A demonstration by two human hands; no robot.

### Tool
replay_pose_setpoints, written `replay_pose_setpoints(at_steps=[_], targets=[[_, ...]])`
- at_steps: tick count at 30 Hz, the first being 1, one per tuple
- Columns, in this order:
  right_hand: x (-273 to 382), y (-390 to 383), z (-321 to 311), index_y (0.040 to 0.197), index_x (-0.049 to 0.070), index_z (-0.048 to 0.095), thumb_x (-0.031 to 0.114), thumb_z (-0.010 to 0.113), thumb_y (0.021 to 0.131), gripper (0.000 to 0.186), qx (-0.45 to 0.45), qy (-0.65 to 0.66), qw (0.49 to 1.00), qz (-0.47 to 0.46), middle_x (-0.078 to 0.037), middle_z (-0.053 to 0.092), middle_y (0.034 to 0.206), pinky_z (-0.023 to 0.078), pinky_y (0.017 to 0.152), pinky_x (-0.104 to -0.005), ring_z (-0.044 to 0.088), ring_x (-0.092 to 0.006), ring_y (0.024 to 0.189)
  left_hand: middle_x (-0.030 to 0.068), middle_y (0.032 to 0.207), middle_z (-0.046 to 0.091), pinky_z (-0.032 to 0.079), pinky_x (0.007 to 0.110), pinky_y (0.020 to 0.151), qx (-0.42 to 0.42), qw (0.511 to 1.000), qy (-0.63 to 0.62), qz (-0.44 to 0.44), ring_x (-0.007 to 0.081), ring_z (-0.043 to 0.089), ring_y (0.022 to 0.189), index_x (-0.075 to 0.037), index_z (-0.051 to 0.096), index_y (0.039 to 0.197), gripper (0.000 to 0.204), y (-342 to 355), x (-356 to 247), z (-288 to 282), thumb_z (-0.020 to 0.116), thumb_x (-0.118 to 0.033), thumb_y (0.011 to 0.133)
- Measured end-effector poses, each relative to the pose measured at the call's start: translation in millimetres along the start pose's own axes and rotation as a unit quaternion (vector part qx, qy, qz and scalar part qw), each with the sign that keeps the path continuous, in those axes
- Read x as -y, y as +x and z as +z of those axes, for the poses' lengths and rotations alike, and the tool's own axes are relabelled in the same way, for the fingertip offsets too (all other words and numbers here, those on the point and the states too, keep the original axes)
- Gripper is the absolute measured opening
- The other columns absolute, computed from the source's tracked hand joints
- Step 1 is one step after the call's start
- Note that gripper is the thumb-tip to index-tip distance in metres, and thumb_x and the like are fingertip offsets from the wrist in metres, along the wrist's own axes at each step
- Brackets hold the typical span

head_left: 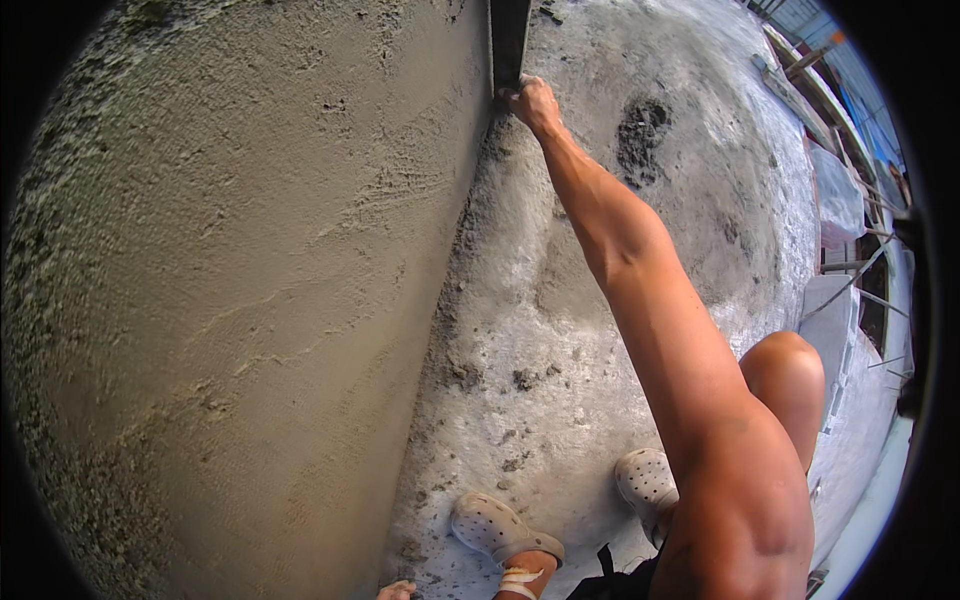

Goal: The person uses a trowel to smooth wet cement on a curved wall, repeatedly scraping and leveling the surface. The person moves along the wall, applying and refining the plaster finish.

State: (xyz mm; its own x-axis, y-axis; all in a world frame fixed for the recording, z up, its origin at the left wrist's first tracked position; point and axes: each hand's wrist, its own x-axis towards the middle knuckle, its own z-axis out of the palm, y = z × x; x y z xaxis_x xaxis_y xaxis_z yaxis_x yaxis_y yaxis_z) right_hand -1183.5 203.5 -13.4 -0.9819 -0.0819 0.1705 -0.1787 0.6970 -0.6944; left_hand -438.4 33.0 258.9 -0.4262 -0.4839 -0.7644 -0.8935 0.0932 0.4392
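A long grey straightedge bar [508, 35] runs down from the top of the view against the freshly plastered wall [240, 260]. My right hand [530, 100] is closed on its lower part, at the foot of the wall, with my arm stretched out from the lower right. Only a few fingertips of my left hand [395, 590] show at the bottom edge beside the wall; what they touch or hold is hidden. My feet, in pale perforated clogs [495, 525], rest on the concrete floor just right of the wall's base.
The rough concrete floor [590, 380] carries scattered lumps and a dark patch of mortar debris [640, 140]. Along the right rim are boards [785, 95], a clear plastic sheet [835, 195], grey slabs [830, 300] and poles [815, 55] at what looks like an edge.
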Motion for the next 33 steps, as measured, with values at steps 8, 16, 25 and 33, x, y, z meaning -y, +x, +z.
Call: replay_pose_setpoints(at_steps=[8,16,25,33], targets=[[-2.4,-0.2,1.0,0.106,0.006,0.074,0.027,0.073,0.084,0.03,0.058,-0.105,0.993,-0.016,-0.023,0.072,0.102,0.054,0.085,-0.0469,0.069,-0.0387,0.099,0.0097,0.109,0.071,0.048,0.033,0.095,-0.003,0.999,-0.029,-0.02,0.0209,0.064,0.102,0.0,0.065,0.12,0.034,-3.2,29.5,-7.6,0.054,-0.028,0.105],[19.3,-56.9,0.0,0.099,0.004,0.074,0.024,0.071,0.086,0.025,0.079,-0.018,0.996,-0.03,-0.025,0.07,0.095,0.053,0.078,-0.05,0.068,-0.0423,0.092,0.0146,0.11,0.07,0.05,0.033,0.098,-0.042,0.995,-0.086,-0.022,0.0217,0.065,0.106,0.005,0.063,0.121,0.035,-4.1,13.8,-16.5,0.052,-0.025,0.105],[45.4,-126.4,-7.3,0.096,0.002,0.07,0.015,0.068,0.085,0.017,0.109,0.032,0.992,-0.057,-0.026,0.069,0.089,0.053,0.074,-0.0519,0.067,-0.0451,0.087,0.0095,0.106,0.071,0.051,0.031,0.092,0.003,0.998,-0.014,0.061,0.0189,0.065,0.098,0.003,0.065,0.118,0.033,11.2,-18.1,-10.1,0.053,-0.025,0.105],[65.2,-209.8,4.7,0.097,-0.001,0.064,0.009,0.063,0.085,0.016,0.114,0.066,0.987,-0.095,-0.026,0.066,0.091,0.052,0.077,-0.0528,0.064,-0.0465,0.09,0.0131,0.105,0.071,0.051,0.035,0.089,0.023,0.995,-0.026,0.094,0.0231,0.066,0.099,0.004,0.064,0.117,0.035,22.4,-30.8,-3.8,0.055,-0.027,0.104]])
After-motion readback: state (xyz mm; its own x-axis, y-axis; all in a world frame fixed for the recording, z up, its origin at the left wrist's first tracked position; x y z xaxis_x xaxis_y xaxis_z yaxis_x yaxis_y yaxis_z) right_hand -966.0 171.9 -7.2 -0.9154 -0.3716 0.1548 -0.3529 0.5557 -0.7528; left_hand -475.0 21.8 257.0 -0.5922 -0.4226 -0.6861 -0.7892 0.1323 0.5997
